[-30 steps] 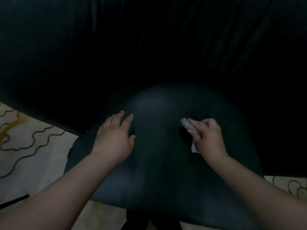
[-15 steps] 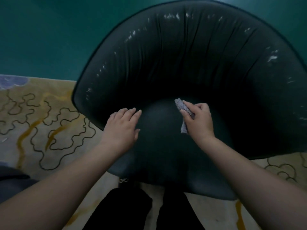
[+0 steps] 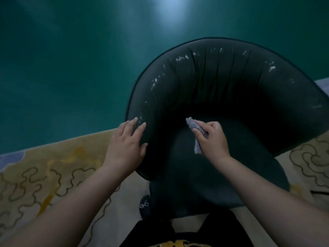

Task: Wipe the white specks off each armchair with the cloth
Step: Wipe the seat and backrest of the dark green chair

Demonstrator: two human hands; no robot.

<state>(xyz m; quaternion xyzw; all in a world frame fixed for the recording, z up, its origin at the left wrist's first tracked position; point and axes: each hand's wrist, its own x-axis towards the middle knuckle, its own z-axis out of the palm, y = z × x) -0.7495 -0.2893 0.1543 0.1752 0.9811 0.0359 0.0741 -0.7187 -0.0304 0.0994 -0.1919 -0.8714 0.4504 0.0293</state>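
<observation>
The cloth (image 3: 197, 136), a small grey folded rag, sits over the seat of the dark armchair (image 3: 222, 97), just in front of where the seat meets the curved backrest. The right hand (image 3: 212, 139) pinches it between thumb and curled fingers, with 1 end poking up toward the backrest and the other hanging below the palm, a hold that likely leaves a free edge ready to drag across the upholstery. White specks (image 3: 181, 58) dot the upper curve of the backrest, well above the cloth, with more down the armchair's left flank and a few at its right side, so most of the wiping looks undone. The left hand (image 3: 126, 148) rests flat with fingers straight on the armchair's left arm, holding nothing, probably steadying the chair. Under and around the armchair lies a pale rug (image 3: 53, 175) with dark squiggly lines, and behind it a teal wall (image 3: 71, 59).
</observation>
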